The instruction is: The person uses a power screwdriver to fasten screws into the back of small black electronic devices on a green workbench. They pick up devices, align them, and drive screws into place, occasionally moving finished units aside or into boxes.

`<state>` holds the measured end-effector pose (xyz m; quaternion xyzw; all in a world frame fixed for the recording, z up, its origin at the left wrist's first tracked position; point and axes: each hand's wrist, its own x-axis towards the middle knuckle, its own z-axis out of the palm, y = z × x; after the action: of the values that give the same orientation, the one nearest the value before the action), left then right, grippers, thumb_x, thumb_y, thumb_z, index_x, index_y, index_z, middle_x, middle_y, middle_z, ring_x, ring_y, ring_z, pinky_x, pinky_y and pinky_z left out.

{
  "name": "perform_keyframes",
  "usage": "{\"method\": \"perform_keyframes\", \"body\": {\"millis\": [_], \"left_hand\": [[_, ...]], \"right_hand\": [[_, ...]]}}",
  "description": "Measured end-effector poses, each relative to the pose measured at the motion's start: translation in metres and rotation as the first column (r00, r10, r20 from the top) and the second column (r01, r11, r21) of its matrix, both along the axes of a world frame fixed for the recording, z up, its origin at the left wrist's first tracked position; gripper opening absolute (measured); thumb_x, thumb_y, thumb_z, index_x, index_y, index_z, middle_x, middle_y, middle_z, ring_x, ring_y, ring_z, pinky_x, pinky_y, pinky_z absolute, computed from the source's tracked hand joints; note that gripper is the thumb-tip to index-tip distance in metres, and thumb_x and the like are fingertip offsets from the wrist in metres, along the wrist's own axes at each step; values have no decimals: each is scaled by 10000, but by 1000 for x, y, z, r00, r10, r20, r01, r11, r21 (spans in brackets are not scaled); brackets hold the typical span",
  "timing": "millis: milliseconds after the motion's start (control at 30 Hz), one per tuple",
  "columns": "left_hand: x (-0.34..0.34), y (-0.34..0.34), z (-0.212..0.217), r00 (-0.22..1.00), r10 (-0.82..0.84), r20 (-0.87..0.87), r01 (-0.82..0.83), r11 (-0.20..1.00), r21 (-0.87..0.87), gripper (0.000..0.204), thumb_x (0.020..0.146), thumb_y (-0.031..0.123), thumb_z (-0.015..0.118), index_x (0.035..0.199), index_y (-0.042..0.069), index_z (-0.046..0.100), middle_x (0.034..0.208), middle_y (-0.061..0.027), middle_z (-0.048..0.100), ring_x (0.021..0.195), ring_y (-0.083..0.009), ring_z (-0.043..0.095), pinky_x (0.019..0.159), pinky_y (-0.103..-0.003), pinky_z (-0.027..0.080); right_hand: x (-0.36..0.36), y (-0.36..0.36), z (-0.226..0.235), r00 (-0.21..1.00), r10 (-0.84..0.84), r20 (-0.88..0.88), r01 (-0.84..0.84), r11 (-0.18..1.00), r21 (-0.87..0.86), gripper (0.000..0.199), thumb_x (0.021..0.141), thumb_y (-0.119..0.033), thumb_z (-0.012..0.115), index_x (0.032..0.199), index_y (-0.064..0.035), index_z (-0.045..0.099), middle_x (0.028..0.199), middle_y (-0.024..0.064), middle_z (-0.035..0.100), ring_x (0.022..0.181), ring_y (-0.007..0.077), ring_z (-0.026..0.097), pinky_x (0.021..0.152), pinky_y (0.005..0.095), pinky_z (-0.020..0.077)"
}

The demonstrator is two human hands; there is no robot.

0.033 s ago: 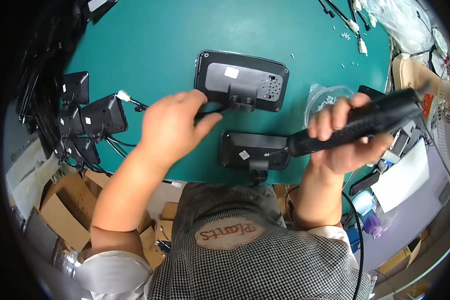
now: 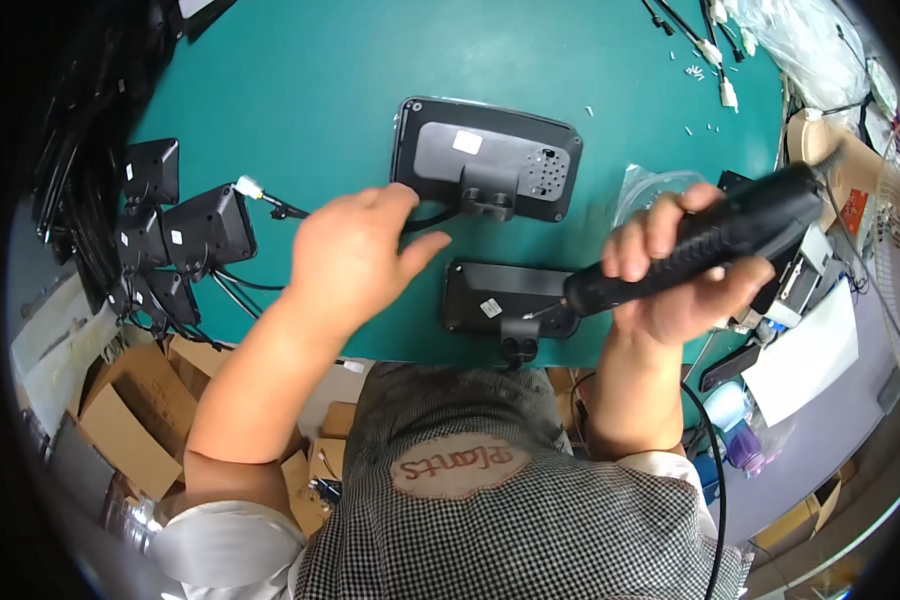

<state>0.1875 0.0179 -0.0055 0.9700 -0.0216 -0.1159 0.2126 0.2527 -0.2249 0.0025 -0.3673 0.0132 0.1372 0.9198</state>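
My left hand (image 2: 355,245) rests over the black cable (image 2: 432,220) of a black display unit (image 2: 490,150), back side up. Its thumb and index finger are apart, the index fingertip at the unit's near left corner; the other fingers are hidden. My right hand (image 2: 670,250) grips a black electric screwdriver (image 2: 705,240), tilted so its bit points left and down. A small light screw appears at the bit's tip, just above the bracket of a second display unit (image 2: 475,290) by the table's near edge. Whether it touches the bracket I cannot tell.
More display units (image 2: 208,228) with cables lie at the left. A clear plastic bag (image 2: 660,190) sits behind my right hand. Loose screws (image 2: 695,72) and white connectors (image 2: 728,95) are at the far right. A black cord (image 2: 715,460) hangs beside my right forearm.
The screwdriver has moved slightly left and down, its bit shifting toward the bracket of the nearer display unit. My left hand stays almost still at the farther unit.
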Motion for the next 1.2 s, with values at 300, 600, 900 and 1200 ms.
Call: {"method": "perform_keyframes", "body": {"millis": [300,600,900,1200], "left_hand": [[-19,-34,-34,982,137,127,-139,990,8,180,725,197,690,792,89,563,699,-46,591,629,-268,591,529,-376,459],[-20,-43,-23,960,265,86,-244,950,-194,143,743,202,674,775,88,594,677,-75,586,621,-281,579,532,-381,440],[-22,-46,-26,947,274,166,-235,946,-223,141,744,206,680,762,92,599,652,-80,582,599,-281,577,527,-383,439],[-20,-35,-29,970,234,61,-211,942,-260,156,756,213,688,818,84,625,601,-68,545,540,-242,540,509,-359,422]], "right_hand": [[-24,31,-45,934,75,-349,-106,992,-71,626,838,-650,486,1052,-62,485,817,87,530,597,194,533,537,333,455],[-9,42,-52,968,62,-242,-74,996,-42,634,858,-631,465,1004,-18,534,1057,232,581,649,263,629,499,329,512],[-4,39,-47,971,204,-124,-234,920,-316,633,853,-622,474,1018,-16,547,1213,276,523,640,247,635,511,307,527],[7,28,-29,958,167,-233,-219,951,-220,617,873,-583,476,1094,-8,504,1173,304,513,600,261,626,473,304,517]]}}
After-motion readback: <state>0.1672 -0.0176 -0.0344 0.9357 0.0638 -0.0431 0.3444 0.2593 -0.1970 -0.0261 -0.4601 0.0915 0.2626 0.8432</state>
